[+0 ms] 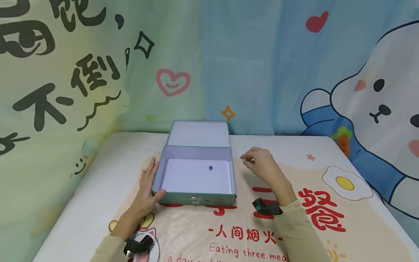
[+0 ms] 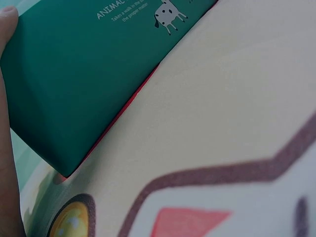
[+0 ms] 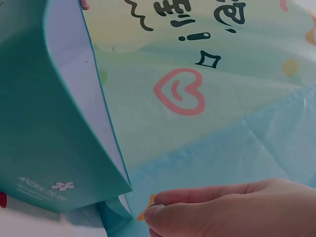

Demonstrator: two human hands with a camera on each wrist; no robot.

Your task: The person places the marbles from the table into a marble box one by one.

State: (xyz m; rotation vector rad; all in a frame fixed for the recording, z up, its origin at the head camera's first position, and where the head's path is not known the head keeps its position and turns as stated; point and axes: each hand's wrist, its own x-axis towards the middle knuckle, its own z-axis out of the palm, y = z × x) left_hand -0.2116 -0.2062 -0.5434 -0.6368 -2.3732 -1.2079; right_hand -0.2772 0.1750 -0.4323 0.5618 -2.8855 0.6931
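A green box (image 1: 196, 199) with a pale lilac inside stands on the table, its lid (image 1: 198, 134) tipped up at the back. Inside it, on the floor right of centre, lies a small round blue object (image 1: 211, 167). My left hand (image 1: 146, 189) rests against the box's left side with fairly straight fingers, the thumb at the front left corner. To the right of the box, above the table, my right hand (image 1: 262, 165) pinches a small shiny object (image 3: 157, 205) between thumb and fingertips. Only its rounded, silvery edge shows; the fingers hide the rest.
A printed cloth (image 1: 242, 222) with red characters covers the table. Behind the table hangs a patterned curtain (image 1: 248, 65), close to the box's raised lid. Dark straps with small devices sit on the left wrist (image 1: 139, 245) and right wrist (image 1: 266, 208).
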